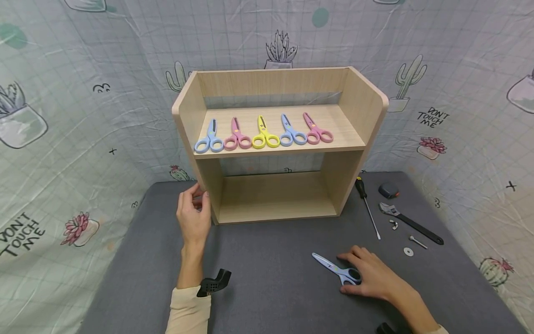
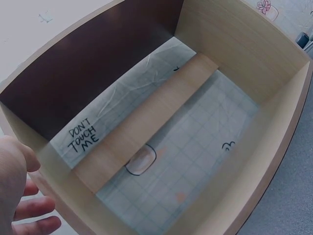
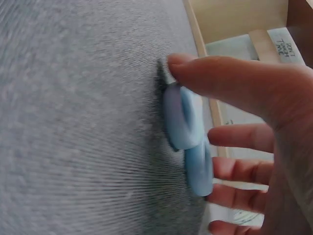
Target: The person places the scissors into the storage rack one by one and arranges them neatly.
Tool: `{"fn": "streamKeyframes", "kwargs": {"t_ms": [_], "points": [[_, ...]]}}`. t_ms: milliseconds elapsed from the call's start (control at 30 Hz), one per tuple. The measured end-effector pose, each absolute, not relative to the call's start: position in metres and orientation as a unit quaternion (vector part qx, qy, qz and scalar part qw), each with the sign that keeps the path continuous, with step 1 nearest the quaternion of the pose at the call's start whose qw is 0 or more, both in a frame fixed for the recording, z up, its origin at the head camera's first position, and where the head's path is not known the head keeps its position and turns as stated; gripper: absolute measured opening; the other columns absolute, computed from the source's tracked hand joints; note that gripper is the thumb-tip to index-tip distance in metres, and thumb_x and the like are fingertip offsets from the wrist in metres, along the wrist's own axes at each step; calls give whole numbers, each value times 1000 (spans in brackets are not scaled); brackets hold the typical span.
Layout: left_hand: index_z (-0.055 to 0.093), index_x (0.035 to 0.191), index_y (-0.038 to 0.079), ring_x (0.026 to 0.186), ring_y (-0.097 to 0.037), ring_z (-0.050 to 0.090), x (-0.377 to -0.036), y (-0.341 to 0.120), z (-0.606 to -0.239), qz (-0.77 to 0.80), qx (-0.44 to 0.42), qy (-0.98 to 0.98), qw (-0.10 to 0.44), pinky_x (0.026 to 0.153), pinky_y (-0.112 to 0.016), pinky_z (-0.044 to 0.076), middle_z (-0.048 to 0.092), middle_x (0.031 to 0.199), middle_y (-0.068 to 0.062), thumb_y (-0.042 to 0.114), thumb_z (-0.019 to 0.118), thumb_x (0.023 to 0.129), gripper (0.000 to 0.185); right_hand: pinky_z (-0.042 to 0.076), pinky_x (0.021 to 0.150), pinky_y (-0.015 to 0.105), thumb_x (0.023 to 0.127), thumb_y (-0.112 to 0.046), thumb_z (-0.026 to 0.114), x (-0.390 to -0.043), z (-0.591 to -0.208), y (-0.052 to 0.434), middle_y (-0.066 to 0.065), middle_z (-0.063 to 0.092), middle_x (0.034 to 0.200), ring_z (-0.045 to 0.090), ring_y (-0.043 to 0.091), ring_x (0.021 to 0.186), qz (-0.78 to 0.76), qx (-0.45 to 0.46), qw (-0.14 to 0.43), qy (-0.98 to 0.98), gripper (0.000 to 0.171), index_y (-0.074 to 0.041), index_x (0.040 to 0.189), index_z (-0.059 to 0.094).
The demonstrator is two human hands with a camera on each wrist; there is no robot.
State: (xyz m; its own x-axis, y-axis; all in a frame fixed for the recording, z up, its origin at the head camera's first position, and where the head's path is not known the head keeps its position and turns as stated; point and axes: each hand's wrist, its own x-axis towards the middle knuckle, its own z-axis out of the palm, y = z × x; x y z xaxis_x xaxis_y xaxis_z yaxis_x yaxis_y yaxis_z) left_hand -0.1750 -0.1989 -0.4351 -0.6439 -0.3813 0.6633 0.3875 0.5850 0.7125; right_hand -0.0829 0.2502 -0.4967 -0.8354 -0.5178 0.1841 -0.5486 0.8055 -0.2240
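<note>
A pair of light blue scissors point(image 1: 333, 268) lies on the grey table, blades toward the back left. My right hand point(image 1: 371, 276) is spread around its handles, with the thumb right at one handle loop and the other fingers toward the far side. In the right wrist view the blue loops point(image 3: 183, 117) sit between thumb and fingers. At the outer left side of a wooden shelf point(image 1: 277, 220), my left hand point(image 1: 193, 215) has its loosely bent fingers against the panel. On the upper board stands a row of scissors: blue point(image 1: 209, 137), pink point(image 1: 237, 135), yellow point(image 1: 264, 133), blue point(image 1: 293, 132), pink point(image 1: 318, 130).
Right of the shelf lie a screwdriver point(image 1: 367, 206), a tape measure point(image 1: 389, 190), an adjustable wrench point(image 1: 410, 223), a wing nut point(image 1: 393, 225), a bolt point(image 1: 418, 242) and a washer point(image 1: 408, 252). Printed cloth point(image 1: 104, 153) hangs around the table's back and sides.
</note>
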Motion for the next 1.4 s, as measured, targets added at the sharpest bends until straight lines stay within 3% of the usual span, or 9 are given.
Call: {"fn": "streamKeyframes", "kwargs": {"t_ms": [200,500,767,1100,1400], "points": [[63,124,-5,75,-29,64,-175,-199,-435,-452,0,-786,421,66,-9,45,63,105,-22,12,62,98,31,47,77,32,63,-61,85,-82,-491,253,-13,51,105,50,8,96,142,267,-6,-953,76,-19,124,66],[64,123,-5,74,-29,64,-176,-199,-436,-448,0,-785,427,66,-10,46,63,104,-22,10,62,97,30,47,73,25,67,-43,88,-83,-486,251,-9,51,101,49,1,87,174,262,-58,-947,62,-16,119,67],[64,123,-6,73,-30,64,-176,-199,-436,-448,-6,-783,432,66,-8,45,63,103,-24,8,63,96,30,41,69,21,66,-36,86,-85,-489,247,-8,46,94,43,2,83,166,285,21,-944,48,-13,106,71],[64,123,-6,74,-31,64,-177,-199,-437,-451,-5,-783,429,67,-8,45,63,104,-25,9,63,97,30,53,70,28,68,-27,81,-88,-489,240,-7,59,95,56,4,81,125,306,121,-936,45,-10,109,71],[63,124,-5,75,-30,64,-176,-200,-436,-449,-6,-786,424,66,-13,47,63,105,-24,11,62,98,31,53,76,35,67,-18,78,-89,-491,238,-4,58,96,56,14,89,118,316,123,-933,41,-9,106,70]]}}
